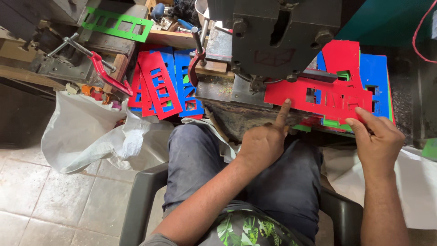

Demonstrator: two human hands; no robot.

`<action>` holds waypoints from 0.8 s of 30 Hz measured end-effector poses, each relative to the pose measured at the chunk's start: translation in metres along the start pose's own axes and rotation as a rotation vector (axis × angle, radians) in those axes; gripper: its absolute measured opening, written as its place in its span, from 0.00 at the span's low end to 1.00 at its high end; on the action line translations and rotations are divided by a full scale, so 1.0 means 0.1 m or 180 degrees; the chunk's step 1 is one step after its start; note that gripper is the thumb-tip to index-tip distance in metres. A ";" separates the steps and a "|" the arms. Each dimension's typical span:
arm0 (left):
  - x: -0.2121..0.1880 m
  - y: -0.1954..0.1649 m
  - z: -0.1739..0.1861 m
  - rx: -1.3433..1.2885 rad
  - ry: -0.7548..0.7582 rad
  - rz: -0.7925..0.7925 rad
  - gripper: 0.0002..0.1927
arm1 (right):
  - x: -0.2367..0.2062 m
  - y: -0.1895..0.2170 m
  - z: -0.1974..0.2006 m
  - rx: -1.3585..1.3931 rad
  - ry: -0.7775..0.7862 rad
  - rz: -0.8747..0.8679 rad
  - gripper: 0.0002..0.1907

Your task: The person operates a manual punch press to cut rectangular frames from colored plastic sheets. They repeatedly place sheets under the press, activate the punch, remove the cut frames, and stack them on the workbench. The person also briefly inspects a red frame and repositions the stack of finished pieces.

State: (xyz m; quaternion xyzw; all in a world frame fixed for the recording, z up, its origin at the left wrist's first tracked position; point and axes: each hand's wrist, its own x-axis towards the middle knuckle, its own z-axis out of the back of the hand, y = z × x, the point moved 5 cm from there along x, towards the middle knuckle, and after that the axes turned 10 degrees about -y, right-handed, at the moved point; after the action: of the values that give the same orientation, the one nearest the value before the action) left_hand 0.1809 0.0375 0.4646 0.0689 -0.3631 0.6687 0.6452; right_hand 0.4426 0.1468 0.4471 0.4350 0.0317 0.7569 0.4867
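One person is sitting on one dark plastic chair (141, 200), legs in dark trousers, two bare hands working in front.

Left hand (263, 145): one, resting mostly closed, its index finger (283, 114) stretching forward and pressing on the near edge of the red cut-out sheet (318, 96).

Right hand (375, 141): one, its fingers pinching the right near corner of the same sheet.

Red cut-out sheet: one in hand, lying flat between the two hands and just beyond them, its far edge sitting under the head of the press machine (277, 36); several rectangular windows are showing in it.

White sacks: two, one (91, 132) slumping on the tiled floor at the left of the knees, one (419, 182) lying at the right.

Stack of coloured sheets (373, 73): one, red, blue and green, lying beneath and behind the held sheet; count cannot be told.

Pile of punched sheets (161, 84): one, red and blue, leaning at the left of the machine; count cannot be told.

Red clamp (102, 68): one, gripping the bench at the far left.

Green cut-out sheet (116, 23): one, lying farthest back at upper left.
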 end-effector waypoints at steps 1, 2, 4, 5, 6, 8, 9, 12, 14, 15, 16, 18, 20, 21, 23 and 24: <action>-0.01 0.00 -0.01 -0.0013 0.0001 -0.0011 0.39 | -0.01 -0.01 0.00 0.0004 0.0002 0.0002 0.16; -0.01 0.00 -0.01 -0.0025 0.0001 -0.0020 0.39 | -0.01 -0.01 0.00 0.0009 0.0004 0.0007 0.16; -0.02 0.01 -0.01 -0.0029 -0.0002 -0.0044 0.38 | -0.01 -0.01 0.00 0.0017 0.0008 0.0003 0.16; -0.02 0.01 -0.01 -0.0026 0.0000 -0.0055 0.38 | -0.01 0.00 0.00 0.0020 0.0014 -0.0001 0.16; -0.02 0.01 -0.01 -0.0022 -0.0001 -0.0069 0.38 | -0.01 0.00 0.00 0.0004 0.0023 0.0001 0.16; -0.02 0.01 -0.01 0.0042 0.0032 -0.0058 0.38 | -0.01 0.02 0.00 -0.0026 0.0033 0.0004 0.16; -0.02 0.00 -0.02 0.0065 0.0052 -0.0056 0.38 | 0.00 0.03 0.01 -0.0017 0.0023 0.0027 0.16; -0.01 0.00 0.00 -0.0049 -0.0037 -0.0036 0.40 | 0.02 0.06 0.02 -0.0023 -0.0017 0.0077 0.16; -0.01 -0.01 0.00 -0.0054 0.0024 -0.0053 0.40 | 0.03 0.08 0.03 -0.0026 -0.0032 0.0083 0.15; -0.01 -0.01 -0.01 -0.0052 0.0052 -0.0062 0.40 | 0.04 0.09 0.04 -0.0019 -0.0032 0.0052 0.15; -0.01 -0.01 0.00 -0.0027 0.0057 -0.0075 0.40 | 0.04 0.10 0.04 -0.0012 -0.0030 0.0021 0.16; -0.01 -0.01 0.00 0.0033 0.0069 -0.0087 0.39 | 0.04 0.12 0.05 0.0002 -0.0014 -0.0023 0.16; -0.01 -0.02 0.02 0.0017 0.0065 -0.0095 0.39 | 0.05 0.14 0.06 0.0010 -0.0002 -0.0048 0.16; -0.01 -0.02 0.02 0.0014 0.0059 -0.0100 0.39 | 0.06 0.16 0.07 0.0033 -0.0003 -0.0051 0.16; 0.00 -0.02 0.03 -0.0013 0.0099 -0.0069 0.39 | 0.07 0.18 0.08 0.0078 0.0000 -0.0060 0.16; 0.00 -0.02 0.03 -0.0026 0.0120 -0.0052 0.39 | 0.07 0.19 0.09 0.0069 0.0004 -0.0069 0.16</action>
State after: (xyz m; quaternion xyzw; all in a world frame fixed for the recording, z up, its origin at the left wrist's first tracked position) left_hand 0.1819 0.0355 0.4673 0.0567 -0.3530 0.6631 0.6577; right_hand 0.4339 0.1389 0.4661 0.4395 0.0449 0.7514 0.4901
